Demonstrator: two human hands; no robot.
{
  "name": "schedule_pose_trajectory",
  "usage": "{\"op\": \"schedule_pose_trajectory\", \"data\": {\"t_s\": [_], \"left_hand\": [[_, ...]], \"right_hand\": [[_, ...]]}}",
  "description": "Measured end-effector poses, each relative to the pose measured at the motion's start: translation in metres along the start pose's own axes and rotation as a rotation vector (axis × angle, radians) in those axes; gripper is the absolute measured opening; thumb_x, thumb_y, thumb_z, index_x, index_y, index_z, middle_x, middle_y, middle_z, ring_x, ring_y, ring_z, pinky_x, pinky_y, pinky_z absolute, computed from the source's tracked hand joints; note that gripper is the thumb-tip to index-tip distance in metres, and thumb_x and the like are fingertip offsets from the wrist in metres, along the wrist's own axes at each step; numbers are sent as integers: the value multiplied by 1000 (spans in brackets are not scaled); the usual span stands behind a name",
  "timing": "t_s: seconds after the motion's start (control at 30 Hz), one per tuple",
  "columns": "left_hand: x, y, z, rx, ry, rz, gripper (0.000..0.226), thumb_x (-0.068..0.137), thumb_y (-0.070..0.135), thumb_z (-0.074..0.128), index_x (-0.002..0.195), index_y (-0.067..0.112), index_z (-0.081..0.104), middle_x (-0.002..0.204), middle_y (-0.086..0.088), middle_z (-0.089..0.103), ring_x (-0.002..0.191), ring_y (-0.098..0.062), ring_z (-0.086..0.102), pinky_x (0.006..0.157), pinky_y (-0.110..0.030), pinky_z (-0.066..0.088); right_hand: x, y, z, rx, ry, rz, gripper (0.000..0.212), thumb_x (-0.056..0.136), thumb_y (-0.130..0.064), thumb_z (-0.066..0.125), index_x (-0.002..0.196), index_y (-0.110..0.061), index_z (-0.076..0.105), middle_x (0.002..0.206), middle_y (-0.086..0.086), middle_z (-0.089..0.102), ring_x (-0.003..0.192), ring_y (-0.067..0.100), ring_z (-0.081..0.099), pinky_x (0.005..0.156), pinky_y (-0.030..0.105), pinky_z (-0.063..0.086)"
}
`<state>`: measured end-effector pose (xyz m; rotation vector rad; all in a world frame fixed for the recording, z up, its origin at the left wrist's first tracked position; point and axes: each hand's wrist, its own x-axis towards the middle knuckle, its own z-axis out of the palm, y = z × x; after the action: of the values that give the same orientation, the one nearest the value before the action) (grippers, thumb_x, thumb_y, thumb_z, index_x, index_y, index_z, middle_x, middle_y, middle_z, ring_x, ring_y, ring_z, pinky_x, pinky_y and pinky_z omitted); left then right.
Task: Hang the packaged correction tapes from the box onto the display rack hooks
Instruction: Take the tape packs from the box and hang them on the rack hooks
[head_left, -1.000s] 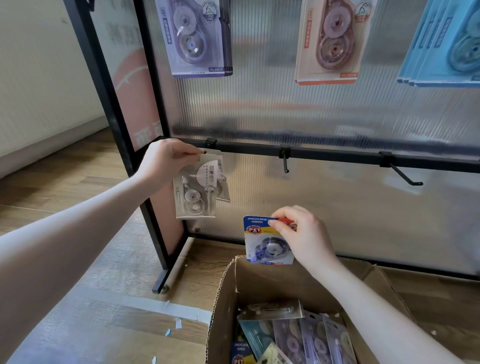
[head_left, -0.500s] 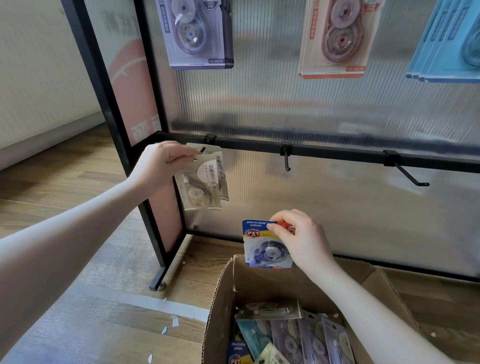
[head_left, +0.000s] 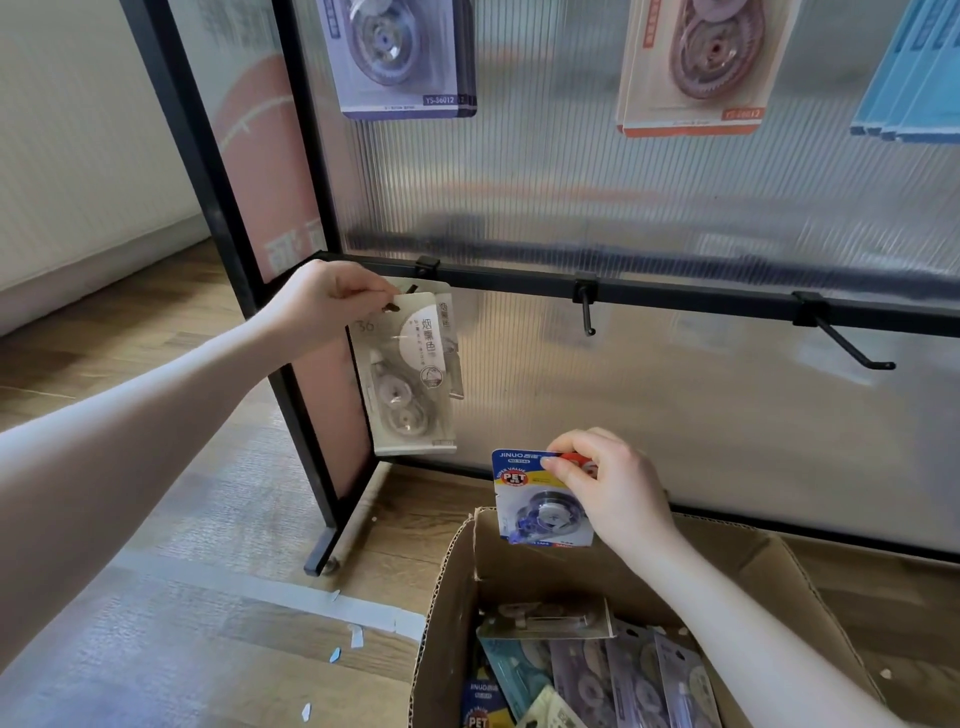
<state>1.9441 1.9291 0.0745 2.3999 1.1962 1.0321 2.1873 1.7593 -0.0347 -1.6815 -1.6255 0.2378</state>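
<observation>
Left hand (head_left: 332, 301) pinches the top of a grey correction tape pack (head_left: 410, 379) right at the leftmost hook (head_left: 415, 287) on the rack bar (head_left: 675, 293). Right hand (head_left: 613, 488), lower and to the right, pinches a blue pack (head_left: 540, 499) just above the cardboard box (head_left: 457, 613), where more packs (head_left: 587, 675) lie.

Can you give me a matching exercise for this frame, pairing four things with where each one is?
Things:
1. grey pack
2. blue pack
3. cardboard box
4. middle hook

Places:
A. on the floor below the rack, packs inside
B. pinched at its top by the left hand, at the leftmost lower hook
C. bare, on the lower bar
D. held by the right hand above the box

Pairs: 1-B, 2-D, 3-A, 4-C
</observation>
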Motion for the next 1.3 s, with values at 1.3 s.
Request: {"op": "schedule_pose_trajectory", "data": {"t_s": [1.3], "left_hand": [[29, 273, 1, 68, -148, 185, 42, 84, 39, 49, 105, 8, 67, 106, -10, 64, 98, -17, 47, 86, -22, 33]], "right_hand": [[-11, -72, -309, -85, 141, 370, 11, 88, -25, 62, 92, -15, 66, 83, -14, 57, 78, 5, 58, 56, 21, 51]]}}
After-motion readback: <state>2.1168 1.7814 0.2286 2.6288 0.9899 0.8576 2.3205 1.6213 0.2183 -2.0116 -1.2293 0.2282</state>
